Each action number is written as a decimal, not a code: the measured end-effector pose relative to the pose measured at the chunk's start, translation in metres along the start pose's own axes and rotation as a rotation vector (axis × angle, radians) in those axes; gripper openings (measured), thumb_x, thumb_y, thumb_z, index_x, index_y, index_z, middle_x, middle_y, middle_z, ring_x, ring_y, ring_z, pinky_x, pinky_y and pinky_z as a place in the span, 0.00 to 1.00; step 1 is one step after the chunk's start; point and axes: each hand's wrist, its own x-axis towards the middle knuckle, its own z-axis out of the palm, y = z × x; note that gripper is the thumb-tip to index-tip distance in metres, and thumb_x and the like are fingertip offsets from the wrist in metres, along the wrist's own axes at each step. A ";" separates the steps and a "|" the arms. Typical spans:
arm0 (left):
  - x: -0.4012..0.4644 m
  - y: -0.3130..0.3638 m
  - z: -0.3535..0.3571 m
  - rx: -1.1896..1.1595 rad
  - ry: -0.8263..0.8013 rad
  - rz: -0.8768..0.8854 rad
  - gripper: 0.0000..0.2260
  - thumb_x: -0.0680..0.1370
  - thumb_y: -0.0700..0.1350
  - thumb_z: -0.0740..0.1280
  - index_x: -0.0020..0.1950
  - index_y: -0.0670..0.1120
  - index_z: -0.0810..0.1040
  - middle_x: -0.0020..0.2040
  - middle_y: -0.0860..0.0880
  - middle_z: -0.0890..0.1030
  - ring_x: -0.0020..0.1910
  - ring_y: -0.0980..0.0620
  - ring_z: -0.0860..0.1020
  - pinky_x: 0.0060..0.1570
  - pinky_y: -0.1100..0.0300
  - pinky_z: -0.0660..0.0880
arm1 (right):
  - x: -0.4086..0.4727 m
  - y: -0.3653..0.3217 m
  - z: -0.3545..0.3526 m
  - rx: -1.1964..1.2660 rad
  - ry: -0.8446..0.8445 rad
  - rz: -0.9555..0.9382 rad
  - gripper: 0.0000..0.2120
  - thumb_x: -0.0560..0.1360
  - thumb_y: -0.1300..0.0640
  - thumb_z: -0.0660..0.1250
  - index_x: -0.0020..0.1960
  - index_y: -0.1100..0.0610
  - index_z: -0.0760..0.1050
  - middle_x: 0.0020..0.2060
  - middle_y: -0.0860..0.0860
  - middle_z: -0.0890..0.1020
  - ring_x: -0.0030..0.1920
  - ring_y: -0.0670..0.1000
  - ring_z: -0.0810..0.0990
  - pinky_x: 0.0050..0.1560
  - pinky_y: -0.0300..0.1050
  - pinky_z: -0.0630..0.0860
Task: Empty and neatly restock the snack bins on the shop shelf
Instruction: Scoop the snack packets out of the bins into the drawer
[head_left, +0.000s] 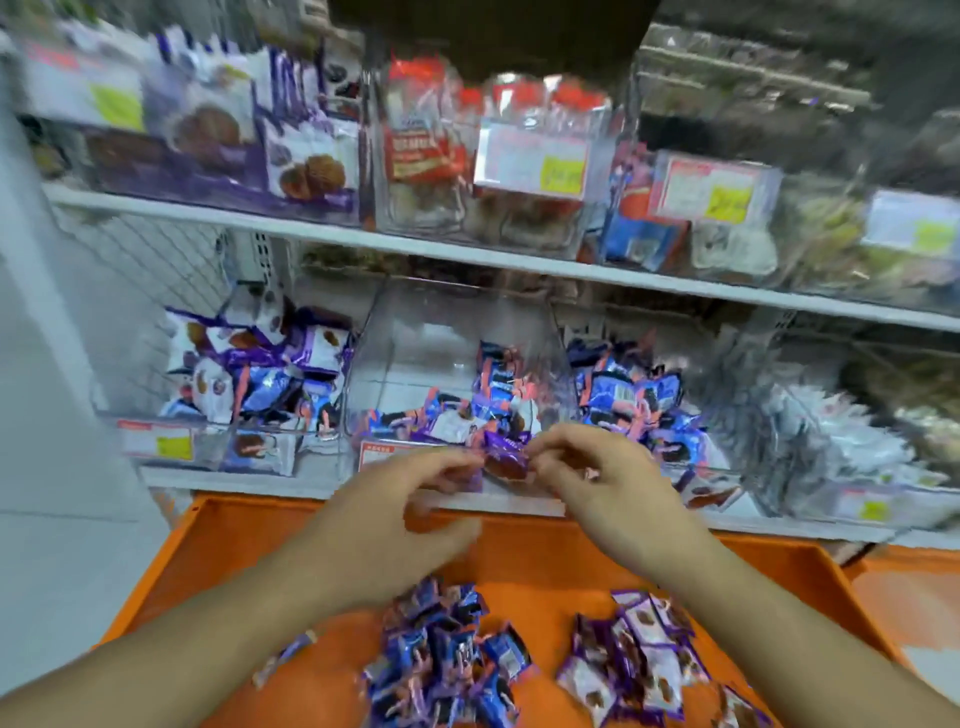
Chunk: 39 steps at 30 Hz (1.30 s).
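The white shop shelf (467, 254) fills the view, two levels of it, both lined with clear bins. On the lower level the middle clear bin (447, 364) sits directly ahead of the hands, partly filled with blue and purple wrapped snacks (498, 400) heaped toward its right side and front. The left bin (228, 395) holds purple and white cookie packets mixed with blue ones; the right bin (639, 395) is piled with more blue packets. Below the shelf edge, nearest the person, lies a wide orange tray (519, 551) carrying two loose heaps: a blue-wrapped pile (447, 660) at centre and a purple-and-white pile (639, 660) to its right.

Both forearms reach over the tray toward the front lip of the middle bin. The left hand (410, 499) and the right hand (602, 478) meet there, and between them hangs one purple snack packet (506, 457), just in front of the bin's price label (384, 452). Each grip pinches an end of the packet, fingers curled at its crimped edges, though motion blur softens the left fingertips. The packet is level with the bin's front wall, above the tray's far rim.

On the upper level, price tags with yellow stickers (561, 174) front bins of red-capped and boxed goods; detail there is blurred.
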 end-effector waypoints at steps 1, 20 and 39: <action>0.010 0.002 -0.005 -0.009 0.029 0.010 0.19 0.76 0.51 0.76 0.65 0.63 0.79 0.57 0.64 0.81 0.56 0.66 0.79 0.54 0.68 0.75 | 0.007 -0.003 -0.011 -0.116 0.083 -0.072 0.07 0.82 0.56 0.67 0.57 0.46 0.81 0.49 0.44 0.84 0.52 0.46 0.81 0.53 0.43 0.78; 0.310 -0.065 0.043 0.376 -0.258 -0.193 0.52 0.68 0.61 0.81 0.84 0.59 0.54 0.80 0.49 0.55 0.75 0.47 0.66 0.67 0.62 0.68 | 0.063 0.063 -0.032 -0.237 0.153 -0.152 0.25 0.79 0.60 0.70 0.71 0.38 0.74 0.68 0.27 0.71 0.72 0.33 0.67 0.69 0.24 0.59; 0.301 -0.096 0.037 0.550 -0.179 -0.153 0.39 0.68 0.71 0.75 0.74 0.63 0.67 0.72 0.51 0.61 0.64 0.46 0.74 0.69 0.51 0.74 | 0.063 0.062 -0.027 -0.165 0.160 -0.144 0.19 0.81 0.58 0.67 0.68 0.42 0.75 0.66 0.29 0.72 0.70 0.34 0.69 0.66 0.23 0.62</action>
